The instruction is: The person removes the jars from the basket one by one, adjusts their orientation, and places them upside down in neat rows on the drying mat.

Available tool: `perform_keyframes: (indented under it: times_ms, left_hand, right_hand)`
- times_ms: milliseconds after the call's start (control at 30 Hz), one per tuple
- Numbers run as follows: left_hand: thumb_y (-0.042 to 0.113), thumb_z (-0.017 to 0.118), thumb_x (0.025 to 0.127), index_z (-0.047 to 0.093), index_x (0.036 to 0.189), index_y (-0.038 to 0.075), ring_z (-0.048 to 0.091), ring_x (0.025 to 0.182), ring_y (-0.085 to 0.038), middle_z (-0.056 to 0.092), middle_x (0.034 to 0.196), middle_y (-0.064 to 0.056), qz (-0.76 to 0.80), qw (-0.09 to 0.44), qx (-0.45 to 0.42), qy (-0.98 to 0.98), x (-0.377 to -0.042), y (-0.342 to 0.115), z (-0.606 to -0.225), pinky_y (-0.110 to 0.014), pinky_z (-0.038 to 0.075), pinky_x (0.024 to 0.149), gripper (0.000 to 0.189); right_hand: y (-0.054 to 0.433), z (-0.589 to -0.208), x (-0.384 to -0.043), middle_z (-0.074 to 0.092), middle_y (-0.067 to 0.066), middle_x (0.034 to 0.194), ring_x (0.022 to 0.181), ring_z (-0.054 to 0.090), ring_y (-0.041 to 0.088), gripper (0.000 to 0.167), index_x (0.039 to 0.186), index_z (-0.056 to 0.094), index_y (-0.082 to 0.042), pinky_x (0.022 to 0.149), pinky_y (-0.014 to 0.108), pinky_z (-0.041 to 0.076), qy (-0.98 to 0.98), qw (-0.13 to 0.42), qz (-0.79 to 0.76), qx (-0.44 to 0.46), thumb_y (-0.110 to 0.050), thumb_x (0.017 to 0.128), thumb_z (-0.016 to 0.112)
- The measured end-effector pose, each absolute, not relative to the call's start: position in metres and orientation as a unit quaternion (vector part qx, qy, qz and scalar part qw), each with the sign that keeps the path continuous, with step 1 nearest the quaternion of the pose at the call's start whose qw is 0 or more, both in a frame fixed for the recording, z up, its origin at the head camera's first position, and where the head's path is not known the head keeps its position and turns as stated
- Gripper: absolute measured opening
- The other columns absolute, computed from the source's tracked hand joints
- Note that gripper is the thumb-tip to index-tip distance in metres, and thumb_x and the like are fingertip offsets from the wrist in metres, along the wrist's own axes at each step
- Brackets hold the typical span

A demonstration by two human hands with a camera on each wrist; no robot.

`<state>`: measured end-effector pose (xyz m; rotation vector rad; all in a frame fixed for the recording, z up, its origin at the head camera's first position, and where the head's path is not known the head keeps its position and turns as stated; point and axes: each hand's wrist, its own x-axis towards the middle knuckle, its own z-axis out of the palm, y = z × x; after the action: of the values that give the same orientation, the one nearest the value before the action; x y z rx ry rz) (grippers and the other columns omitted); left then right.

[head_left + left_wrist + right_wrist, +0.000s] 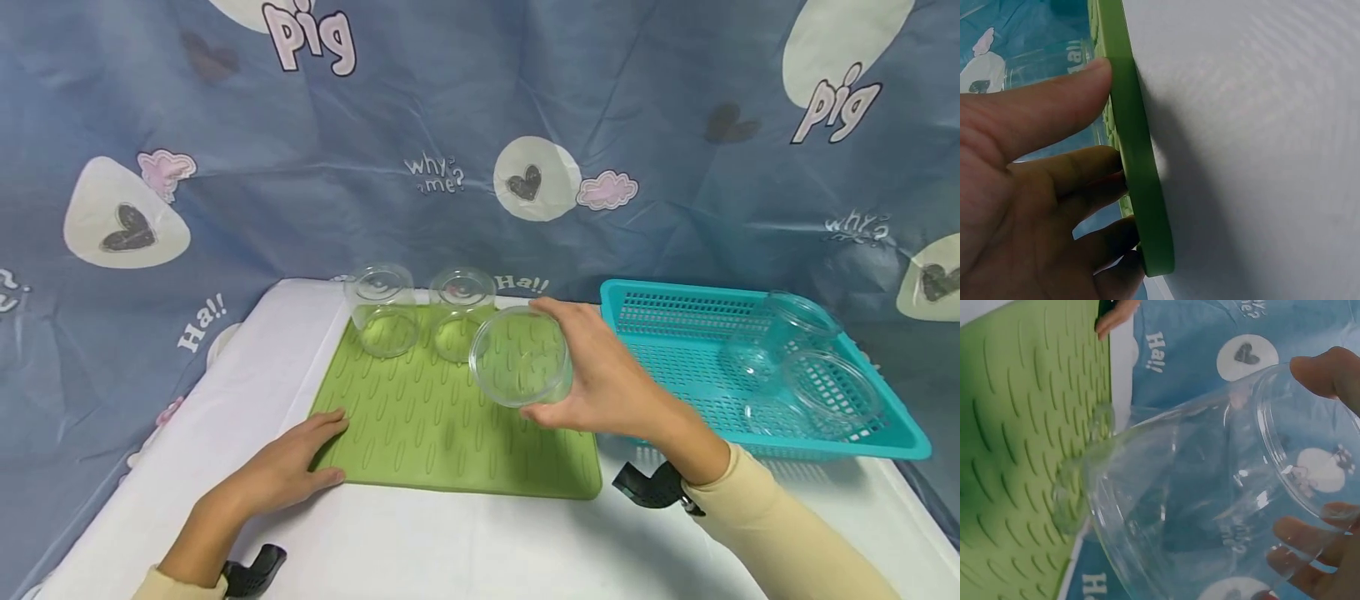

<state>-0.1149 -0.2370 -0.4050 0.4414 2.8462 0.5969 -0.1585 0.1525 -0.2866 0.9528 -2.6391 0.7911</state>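
My right hand (pixel 611 375) holds a clear plastic cup (pixel 517 357) above the right part of a green ridged mat (pixel 450 450). In the right wrist view, thumb and fingers sit around one end of this tilted cup (pixel 1179 494). Two similar clear cups, a left one (pixel 386 329) and a right one (pixel 456 333), stand side by side at the mat's back edge. At the mat's front left corner rests my left hand (pixel 281 467). Its thumb and fingertips touch the mat's green edge (pixel 1132 137) in the left wrist view, fingers loosely extended.
To the right of the mat is a turquoise plastic basket (pixel 667 408). Inside its right part lie clear cups, one nearer the front (pixel 832 392) and one behind (pixel 802 317). A white cloth (pixel 450 542) covers the table, with a blue printed curtain (pixel 450 108) behind it.
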Motion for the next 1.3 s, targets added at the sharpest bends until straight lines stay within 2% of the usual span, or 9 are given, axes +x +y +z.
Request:
perform_keyframes:
  times_ms: [233, 400, 500, 667, 800, 933, 1033, 1167, 1300]
  left_hand:
    - [0.027, 0.075, 0.085, 0.049, 0.141, -0.005, 0.038, 0.14, -0.051, 0.041, 0.153, -0.024, 0.202, 0.097, 0.147, 0.964, -0.115, -0.234, -0.405, -0.065, 0.037, 0.111, 0.07]
    - [0.027, 0.075, 0.086, 0.048, 0.141, -0.006, 0.037, 0.139, -0.052, 0.041, 0.153, -0.025, 0.208, 0.101, 0.156, 0.96, -0.116, -0.237, -0.404, -0.066, 0.037, 0.11, 0.07]
    - [0.024, 0.074, 0.087, 0.052, 0.138, -0.006, 0.042, 0.137, -0.05, 0.046, 0.149, -0.025, 0.214, 0.09, 0.16, 0.96, -0.117, -0.24, -0.4, -0.065, 0.039, 0.109, 0.063]
    - [0.024, 0.071, 0.09, 0.06, 0.13, -0.003, 0.053, 0.129, -0.048, 0.059, 0.137, -0.024, 0.227, 0.036, 0.167, 0.959, -0.12, -0.242, -0.39, -0.063, 0.044, 0.106, 0.049]
    - [0.021, 0.069, 0.093, 0.062, 0.129, 0.001, 0.056, 0.126, -0.044, 0.062, 0.135, -0.02, 0.262, -0.024, 0.193, 0.945, -0.117, -0.228, -0.376, -0.061, 0.047, 0.103, 0.041]
    - [0.013, 0.069, 0.093, 0.062, 0.13, 0.007, 0.058, 0.126, -0.032, 0.061, 0.137, -0.012, 0.321, -0.084, 0.216, 0.918, -0.112, -0.202, -0.361, -0.049, 0.056, 0.096, 0.038]
    - [0.009, 0.07, 0.091, 0.061, 0.132, 0.01, 0.057, 0.127, -0.023, 0.059, 0.14, -0.006, 0.361, -0.115, 0.249, 0.891, -0.107, -0.178, -0.349, -0.038, 0.058, 0.093, 0.042]
    - [0.01, 0.071, 0.09, 0.056, 0.137, 0.012, 0.055, 0.131, -0.023, 0.055, 0.144, -0.005, 0.371, -0.116, 0.28, 0.878, -0.102, -0.153, -0.338, -0.039, 0.057, 0.095, 0.049]
    - [0.018, 0.07, 0.092, 0.047, 0.145, 0.014, 0.051, 0.136, -0.028, 0.048, 0.151, -0.006, 0.371, -0.079, 0.281, 0.881, -0.099, -0.138, -0.335, -0.047, 0.056, 0.098, 0.058]
  right_hand:
    - [0.144, -0.3, -0.158, 0.051, 0.006, 0.142, 0.124, 0.056, 0.023, 0.112, 0.151, 0.031, -0.013, 0.102, 0.048, 0.052, -0.891, 0.098, 0.304, 0.322, -0.037, 0.059, 0.092]
    - [0.139, -0.306, -0.156, 0.052, 0.009, 0.143, 0.129, 0.054, 0.026, 0.116, 0.152, 0.028, -0.011, 0.104, 0.049, 0.051, -0.894, 0.082, 0.311, 0.312, -0.038, 0.06, 0.092]
    - [0.138, -0.307, -0.155, 0.052, 0.009, 0.144, 0.13, 0.054, 0.026, 0.113, 0.152, 0.03, -0.011, 0.103, 0.05, 0.051, -0.896, 0.082, 0.303, 0.315, -0.04, 0.062, 0.091]
    - [0.141, -0.308, -0.152, 0.049, 0.005, 0.149, 0.135, 0.051, 0.027, 0.109, 0.152, 0.033, -0.014, 0.107, 0.054, 0.048, -0.894, 0.101, 0.276, 0.338, -0.047, 0.065, 0.088]
    - [0.143, -0.309, -0.151, 0.048, 0.004, 0.151, 0.137, 0.049, 0.028, 0.111, 0.153, 0.032, -0.016, 0.109, 0.056, 0.044, -0.895, 0.11, 0.265, 0.341, -0.048, 0.064, 0.089]
    - [0.14, -0.31, -0.148, 0.049, 0.006, 0.15, 0.136, 0.05, 0.029, 0.114, 0.153, 0.032, -0.013, 0.109, 0.055, 0.044, -0.901, 0.106, 0.259, 0.332, -0.048, 0.062, 0.091]
    - [0.137, -0.311, -0.146, 0.051, 0.007, 0.148, 0.135, 0.051, 0.029, 0.114, 0.151, 0.034, -0.009, 0.11, 0.055, 0.044, -0.907, 0.107, 0.241, 0.329, -0.05, 0.061, 0.091]
    - [0.132, -0.311, -0.141, 0.053, 0.008, 0.146, 0.135, 0.051, 0.028, 0.109, 0.148, 0.041, -0.008, 0.11, 0.055, 0.044, -0.91, 0.129, 0.195, 0.342, -0.054, 0.062, 0.09]
    - [0.129, -0.311, -0.137, 0.053, 0.008, 0.145, 0.133, 0.051, 0.028, 0.108, 0.147, 0.042, -0.012, 0.106, 0.054, 0.047, -0.907, 0.154, 0.166, 0.355, -0.056, 0.061, 0.089]
